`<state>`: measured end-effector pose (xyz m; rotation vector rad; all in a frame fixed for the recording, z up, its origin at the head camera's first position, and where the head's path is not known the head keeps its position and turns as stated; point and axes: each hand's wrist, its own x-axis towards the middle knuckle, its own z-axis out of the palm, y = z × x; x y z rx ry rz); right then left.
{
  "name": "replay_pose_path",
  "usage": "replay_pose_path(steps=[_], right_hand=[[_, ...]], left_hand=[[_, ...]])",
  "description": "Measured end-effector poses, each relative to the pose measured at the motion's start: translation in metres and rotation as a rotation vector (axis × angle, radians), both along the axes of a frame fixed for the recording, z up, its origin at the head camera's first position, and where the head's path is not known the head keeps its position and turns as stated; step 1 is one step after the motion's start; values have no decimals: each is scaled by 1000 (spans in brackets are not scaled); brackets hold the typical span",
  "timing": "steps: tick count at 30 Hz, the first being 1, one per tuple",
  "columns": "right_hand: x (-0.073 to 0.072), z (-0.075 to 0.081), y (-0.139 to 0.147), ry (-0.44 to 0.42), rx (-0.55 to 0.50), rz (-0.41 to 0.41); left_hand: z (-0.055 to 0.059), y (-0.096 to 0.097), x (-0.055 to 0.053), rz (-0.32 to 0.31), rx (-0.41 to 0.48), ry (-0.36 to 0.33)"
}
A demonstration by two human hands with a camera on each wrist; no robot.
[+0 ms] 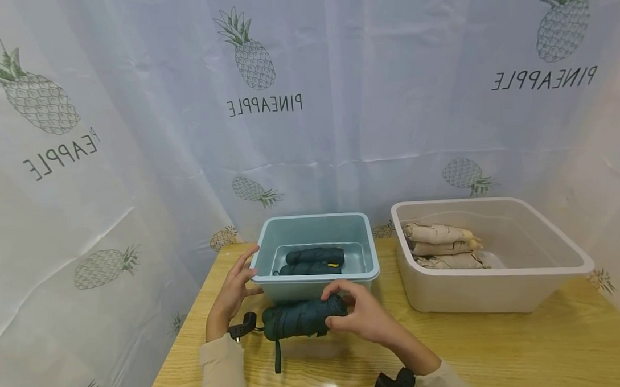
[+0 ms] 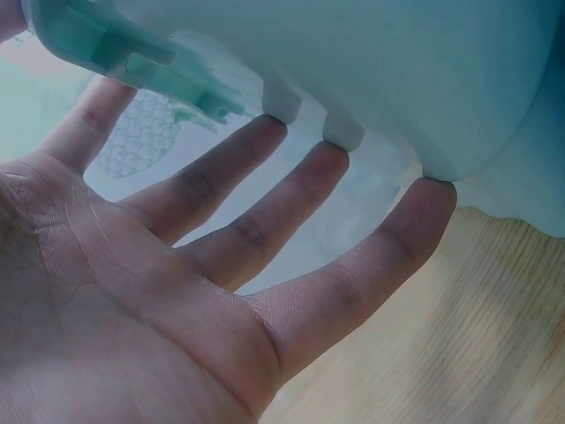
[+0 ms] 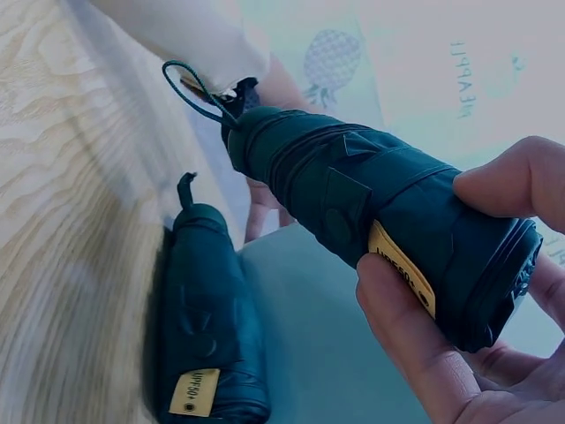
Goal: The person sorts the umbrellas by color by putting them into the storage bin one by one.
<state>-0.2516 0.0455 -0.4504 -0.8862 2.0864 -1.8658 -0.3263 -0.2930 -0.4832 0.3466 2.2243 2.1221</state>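
My right hand point(image 1: 362, 316) pinches one end of a dark green folded umbrella point(image 3: 353, 208), thumb on one side and fingers on the other. A thin cord loop hangs from its far end, and a yellow tag shows near my fingertips. Below it, a second dark folded umbrella point(image 3: 207, 318) lies on the table against the light blue tub point(image 1: 313, 278); the held one mostly hides it in the head view. Two more dark folded umbrellas point(image 1: 314, 256) lie inside that tub. At the tub's left side, my left hand point(image 2: 203, 238) touches it with extended fingertips.
To the right stands a larger white tub point(image 1: 503, 289) holding several beige rolled bundles point(image 1: 439, 233) at its left end. Both tubs rest on a wooden table point(image 1: 500, 352). A pineapple-print curtain point(image 1: 338, 130) hangs behind and on both sides.
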Motion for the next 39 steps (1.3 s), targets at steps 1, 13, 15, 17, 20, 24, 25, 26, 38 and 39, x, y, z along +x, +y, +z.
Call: replay_pose_path(steps=[1, 13, 15, 17, 20, 24, 25, 26, 38, 39], right_hand=[[0, 1, 1, 0, -7, 1], [0, 16, 18, -9, -17, -21], [0, 18, 21, -7, -15, -29], [-1, 20, 23, -5, -18, -33], [-1, 23, 27, 0, -36, -33], [-2, 27, 32, -4, -73, -22], [-3, 28, 34, -9, -85, -20], [-3, 29, 35, -12, -94, -22], [-12, 31, 51, 12, -145, -80], [-12, 31, 52, 11, -149, -85]], left_hand=[[0, 0, 0, 0, -2, 2], [0, 2, 2, 5, 5, 0], [-1, 2, 2, 7, 6, 1], [-1, 2, 3, 9, 4, 1], [0, 3, 3, 16, -1, 1], [0, 4, 5, 28, -5, 2], [1, 4, 5, 29, -5, 2], [1, 4, 5, 31, -6, 2], [0, 4, 4, 25, -2, -2], [0, 4, 4, 22, -1, -2]])
